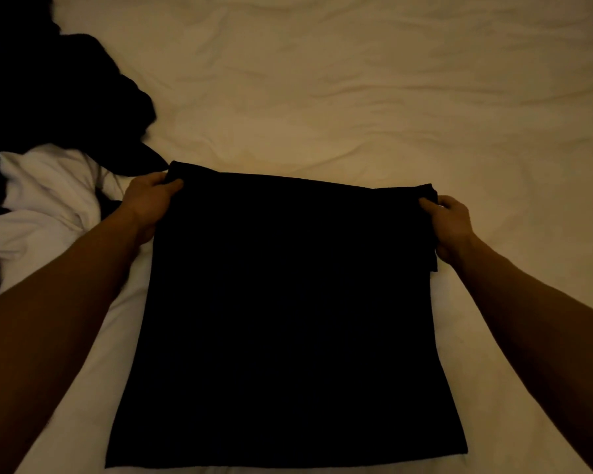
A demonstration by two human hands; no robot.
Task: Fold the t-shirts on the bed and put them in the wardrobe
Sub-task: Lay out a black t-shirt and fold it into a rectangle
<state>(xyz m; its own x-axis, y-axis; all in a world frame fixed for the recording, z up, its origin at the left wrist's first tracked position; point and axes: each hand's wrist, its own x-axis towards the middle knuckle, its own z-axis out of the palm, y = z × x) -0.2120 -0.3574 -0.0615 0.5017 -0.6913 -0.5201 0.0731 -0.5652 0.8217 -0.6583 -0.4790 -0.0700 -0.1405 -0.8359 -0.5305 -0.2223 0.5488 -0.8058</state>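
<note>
Head view: black cotton t-shirt (288, 319) lies spread flat on the cream, wrinkled bed sheet (356, 97), filling the near middle of the scene, its near edge close to the bottom of the frame and its far edge folded over into a straight line. Left hand (149, 201) grips the far left corner of that folded edge, thumb on top of the cloth and the fingers (156, 179) curled around the edge. Right hand (451, 222) grips the far right corner in the same manner, thumb pressed on the top and the other fingers tucked around and under the cloth, where a small flap of fabric hangs down just beside the wrist. Both bare forearms reach in from the near corners of the scene.

At the left, a crumpled white garment (45, 200) lies on the bed, just beside the left forearm. Behind it, toward the far left corner, sits a heap of dark clothing (48, 97), one tip of it lying close to the left hand. The light is dim and yellowish, so seams and details on the dark fabric cannot be made out.
</note>
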